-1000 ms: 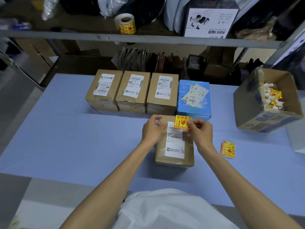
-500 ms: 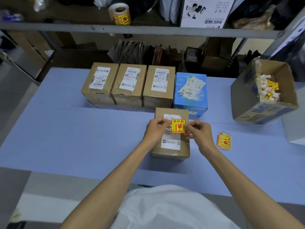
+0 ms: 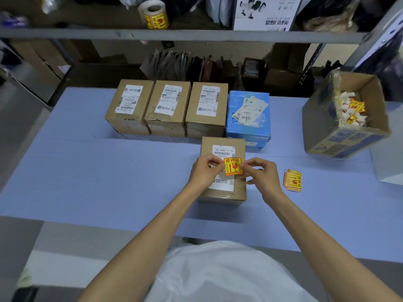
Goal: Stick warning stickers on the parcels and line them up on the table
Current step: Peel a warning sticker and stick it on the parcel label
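Where the table (image 3: 98, 171) ends at far right, an open carton (image 3: 320, 127) sits tilted, mouth toward the camera. Inside it is a heap of crumpled white scraps (image 3: 349, 112) mixed with yellow bits. Back row: three brown parcels (image 3: 168, 107) side by side and touching, then a blue parcel (image 3: 248, 114) at their right end, all with white labels up. The near parcel (image 3: 222, 196), also brown, stands alone just in front of the row.

Both hands are over the near parcel. Left hand (image 3: 204, 172) pinches the left edge of a yellow-and-red sticker (image 3: 233, 166). Right hand (image 3: 263, 175) pinches its right edge between thumb and forefinger, other fingers loosely curled. The sticker is held flat over the parcel's white label; whether it touches the label cannot be told. Bare forearms reach forward from below and converge on the parcel.

Spare stickers (image 3: 292, 180) lie in a small stack on the table, near the right hand. A roll (image 3: 155, 15) stands on the shelf above.
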